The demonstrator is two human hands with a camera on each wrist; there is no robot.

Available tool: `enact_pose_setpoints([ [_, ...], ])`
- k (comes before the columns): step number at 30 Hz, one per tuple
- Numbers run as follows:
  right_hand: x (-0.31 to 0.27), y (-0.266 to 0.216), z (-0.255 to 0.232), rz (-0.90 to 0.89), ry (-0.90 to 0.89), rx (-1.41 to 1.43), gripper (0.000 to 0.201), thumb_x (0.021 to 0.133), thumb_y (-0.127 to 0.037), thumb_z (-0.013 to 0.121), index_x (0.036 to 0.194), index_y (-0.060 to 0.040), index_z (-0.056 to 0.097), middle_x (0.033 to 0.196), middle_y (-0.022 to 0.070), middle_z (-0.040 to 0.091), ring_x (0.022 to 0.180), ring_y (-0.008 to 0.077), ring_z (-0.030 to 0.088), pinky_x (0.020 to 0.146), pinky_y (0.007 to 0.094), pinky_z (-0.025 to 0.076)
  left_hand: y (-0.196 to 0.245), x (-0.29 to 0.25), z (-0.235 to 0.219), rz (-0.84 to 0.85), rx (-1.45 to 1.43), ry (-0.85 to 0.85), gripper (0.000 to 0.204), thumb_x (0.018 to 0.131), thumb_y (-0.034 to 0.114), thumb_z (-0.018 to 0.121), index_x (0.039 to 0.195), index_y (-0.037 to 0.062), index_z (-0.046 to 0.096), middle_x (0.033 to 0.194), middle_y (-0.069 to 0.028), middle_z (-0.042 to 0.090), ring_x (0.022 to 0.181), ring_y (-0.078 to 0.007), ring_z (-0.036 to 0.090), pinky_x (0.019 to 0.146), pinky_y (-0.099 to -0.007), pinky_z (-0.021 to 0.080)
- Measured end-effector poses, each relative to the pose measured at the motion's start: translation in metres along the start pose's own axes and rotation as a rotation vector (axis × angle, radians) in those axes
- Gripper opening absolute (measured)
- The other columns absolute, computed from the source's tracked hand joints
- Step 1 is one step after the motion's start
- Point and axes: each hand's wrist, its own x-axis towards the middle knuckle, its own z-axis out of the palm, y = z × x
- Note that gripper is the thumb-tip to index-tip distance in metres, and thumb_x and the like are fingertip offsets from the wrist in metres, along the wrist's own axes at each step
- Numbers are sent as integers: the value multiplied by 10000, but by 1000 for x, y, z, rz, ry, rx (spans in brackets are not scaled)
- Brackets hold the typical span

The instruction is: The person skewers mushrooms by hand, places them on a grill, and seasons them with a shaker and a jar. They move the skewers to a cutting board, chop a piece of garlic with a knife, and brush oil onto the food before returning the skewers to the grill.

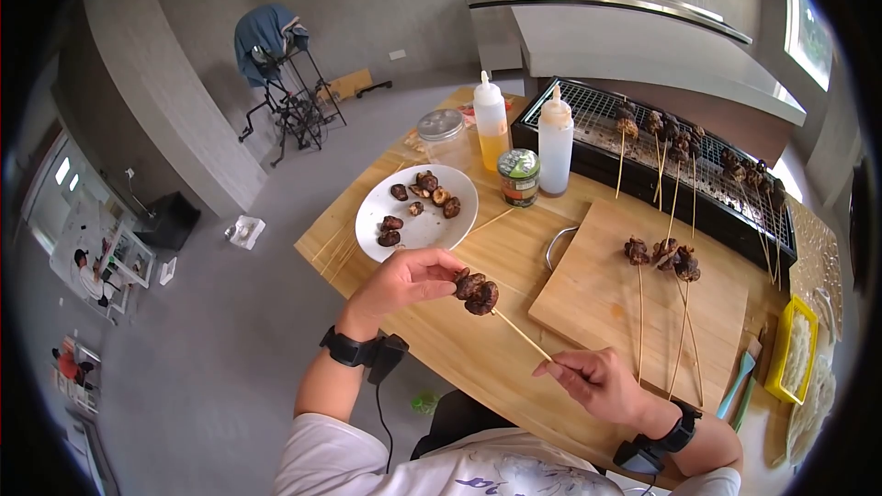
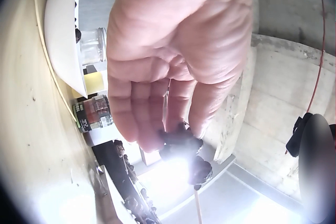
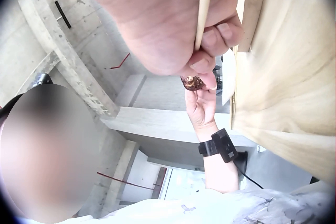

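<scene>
Over the table's front edge, my left hand (image 1: 400, 280) pinches the end of a row of dark brown mushrooms (image 1: 480, 298) between thumb and fingers. These mushrooms are threaded on a thin bamboo skewer (image 1: 522, 334). The skewer's lower part is gripped in my right hand (image 1: 602, 388), fingers curled round it; in the right wrist view its blunt end (image 3: 203, 11) sticks out of the fist. A white plate (image 1: 441, 231) with several loose mushrooms lies beyond the left hand. Close to the right hand, a wooden board (image 1: 588, 289) carries more mushroom skewers (image 1: 640, 312).
A black grill (image 1: 588, 165) with several mushroom skewers runs along the back right. Two squeeze bottles (image 1: 555, 147), a small labelled jar (image 1: 519, 177) and a clear lidded jar (image 1: 443, 133) stand behind the plate. At right lie a yellow tray (image 1: 781, 358) and a blue brush (image 1: 735, 388).
</scene>
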Motion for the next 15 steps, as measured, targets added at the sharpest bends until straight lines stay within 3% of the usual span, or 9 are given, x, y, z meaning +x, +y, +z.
enact_pose_setpoints([
  [6, 0, 3, -2, 47, -63, 28, 159, 907, -148, 505, 926, -57, 635, 495, 35, 354, 439, 84, 317, 423, 263, 296, 2, 2, 4, 26, 105, 25, 282, 816, 131, 657, 1037, -19, 566, 1008, -42, 585, 931, -103, 553, 833, -251, 447],
  [8, -1, 3, -3, 189, -149, 322, 208, 934, -171, 466, 926, -39, 627, 491, -17, 349, 451, 60, 311, 430, 244, 289, 1, 3, 5, 74, 98, 2, 264, 813, 113, 656, 1026, -16, 568, 981, -36, 588, 919, -104, 556, 826, -255, 454],
  [11, 0, 2, -5, 284, -200, 479, 247, 950, -187, 436, 924, -28, 622, 504, -56, 349, 461, 48, 304, 441, 226, 282, -7, 5, 3, 114, 107, 0, 250, 811, 102, 653, 1015, -14, 567, 960, -28, 588, 906, -107, 559, 818, -256, 459],
  [15, 0, -1, -5, 307, -192, 515, 219, 939, -163, 454, 915, -27, 624, 498, -35, 339, 460, 58, 302, 448, 223, 278, -7, 8, 6, 98, 75, 18, 242, 811, 104, 651, 1006, -13, 566, 960, -26, 587, 903, -105, 560, 815, -254, 461],
])
